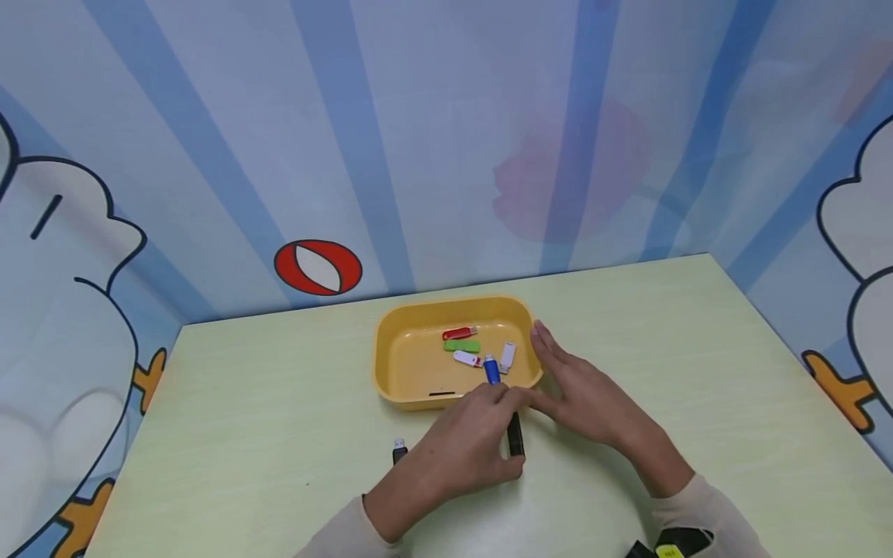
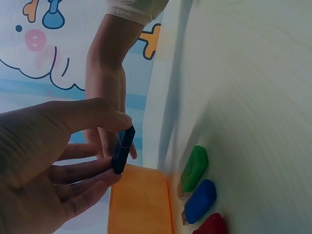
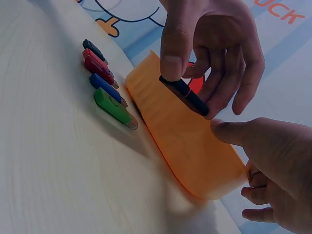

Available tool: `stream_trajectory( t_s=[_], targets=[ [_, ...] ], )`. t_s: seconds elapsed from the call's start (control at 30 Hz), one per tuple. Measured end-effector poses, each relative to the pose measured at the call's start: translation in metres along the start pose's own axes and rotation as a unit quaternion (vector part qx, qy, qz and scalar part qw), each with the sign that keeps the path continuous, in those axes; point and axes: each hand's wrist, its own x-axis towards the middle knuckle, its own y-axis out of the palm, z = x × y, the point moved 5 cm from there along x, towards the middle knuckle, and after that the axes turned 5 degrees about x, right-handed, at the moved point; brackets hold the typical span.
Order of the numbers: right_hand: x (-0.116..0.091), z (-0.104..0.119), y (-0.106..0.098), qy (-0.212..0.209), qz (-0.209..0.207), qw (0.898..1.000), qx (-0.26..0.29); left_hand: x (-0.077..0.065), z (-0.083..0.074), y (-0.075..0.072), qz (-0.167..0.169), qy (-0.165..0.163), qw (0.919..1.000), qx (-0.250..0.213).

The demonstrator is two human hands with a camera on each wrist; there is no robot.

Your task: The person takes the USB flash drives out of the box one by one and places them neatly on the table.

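One dark USB stick point(image 1: 515, 435), above the bench point(image 1: 265, 387), near side of the yellow tray point(image 1: 408, 356); left grip point(image 1: 467, 443) pinching its ends, right grip point(image 1: 586, 394) straight-fingered at the tray's right end. Hazard: uneven pressure could spring it loose.

In the upper right of the right wrist view, orange-red capital letters "UCK" point(image 3: 280, 10) stand on the pale blue printed backdrop point(image 3: 287, 63). They run on a slant, down to the right, with the U close against the top edge of the frame. At the bottom right of the head view, a yellow label point(image 1: 669, 551) on a black object point(image 1: 687, 538) carries small dark marks, too blurred to read. Any lettering on the USB sticks point(image 1: 461, 346) is too small to make out.
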Motion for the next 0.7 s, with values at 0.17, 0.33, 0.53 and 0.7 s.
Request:
stream_trajectory(
  t_s=[0.17,0.33,0.53,0.7],
  targets=[
    [0.001,0.0,0.0,0.005,-0.004,1.0,0.004,0.001,0.002,0.005,0.009,-0.025,0.9993,-0.024],
    [0.001,0.0,-0.001,0.003,-0.002,1.0,0.002,0.002,0.003,0.01,0.008,-0.023,0.999,-0.037],
    [0.001,0.001,-0.001,0.003,-0.001,1.0,0.001,0.002,0.001,0.015,0.0,0.003,0.9999,-0.01],
    [0.0,0.0,0.0,0.006,0.0,1.0,0.004,0.003,0.002,0.02,0.005,-0.009,0.9998,-0.015]
  ],
)
